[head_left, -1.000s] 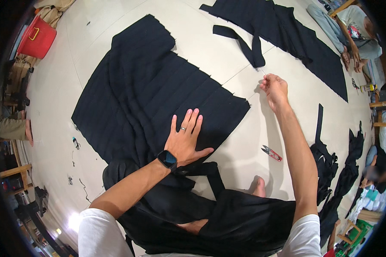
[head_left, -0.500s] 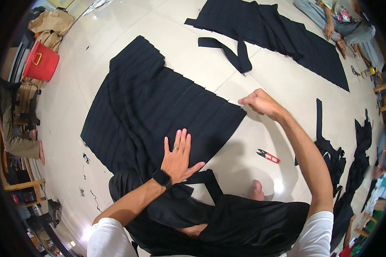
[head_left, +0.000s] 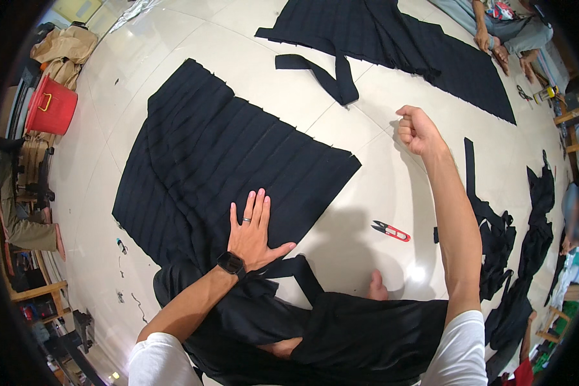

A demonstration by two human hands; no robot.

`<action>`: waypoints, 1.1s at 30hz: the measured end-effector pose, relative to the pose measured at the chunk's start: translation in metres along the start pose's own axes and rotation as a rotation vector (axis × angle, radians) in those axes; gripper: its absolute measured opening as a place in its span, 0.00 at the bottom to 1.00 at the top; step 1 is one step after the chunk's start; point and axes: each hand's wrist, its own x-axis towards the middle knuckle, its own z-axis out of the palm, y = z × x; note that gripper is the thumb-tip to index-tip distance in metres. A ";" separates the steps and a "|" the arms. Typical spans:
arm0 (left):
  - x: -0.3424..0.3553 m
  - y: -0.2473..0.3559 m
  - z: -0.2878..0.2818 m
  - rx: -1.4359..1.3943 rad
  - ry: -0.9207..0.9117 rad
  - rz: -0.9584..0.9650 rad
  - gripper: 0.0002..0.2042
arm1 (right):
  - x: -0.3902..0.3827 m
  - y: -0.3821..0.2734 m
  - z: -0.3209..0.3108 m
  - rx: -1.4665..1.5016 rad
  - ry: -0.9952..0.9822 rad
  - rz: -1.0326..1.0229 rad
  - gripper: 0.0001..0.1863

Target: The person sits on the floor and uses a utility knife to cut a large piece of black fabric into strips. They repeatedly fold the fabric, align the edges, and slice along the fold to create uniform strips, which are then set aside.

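Note:
A wide pleated piece of black cloth lies on the tiled floor in front of me, its far right edge frayed with loose threads. My left hand rests flat on its near part, fingers stretched out and thumb to the side. Beyond the cloth's right corner, my right hand is raised above the floor with its fingers curled and pinched. Anything in that pinch is too small to make out. Red-handled thread snips lie on the floor between my right forearm and the cloth.
Another pleated black cloth with a loose strap lies farther off. Crumpled black strips are on the right. A red bucket stands at the left. Another person's hands show at the upper right.
My right hand has pulled away from the cloth's right corner, up and to the right, fingers still closed. My left hand stays flat on the cloth. The whole view has shifted slightly.

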 end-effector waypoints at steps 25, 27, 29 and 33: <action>0.103 0.080 0.000 -0.083 0.030 0.367 0.33 | -0.041 0.081 0.043 -1.197 -0.313 -0.569 0.27; 0.103 0.080 0.000 -0.096 0.031 0.380 0.33 | -0.036 0.081 0.037 -1.162 -0.290 -0.621 0.28; 0.104 0.081 0.001 -0.105 0.030 0.387 0.33 | -0.028 0.078 0.026 -1.141 -0.251 -0.673 0.28; 0.105 0.081 0.000 -0.098 0.034 0.392 0.33 | -0.004 0.056 0.003 -1.152 -0.137 -0.780 0.24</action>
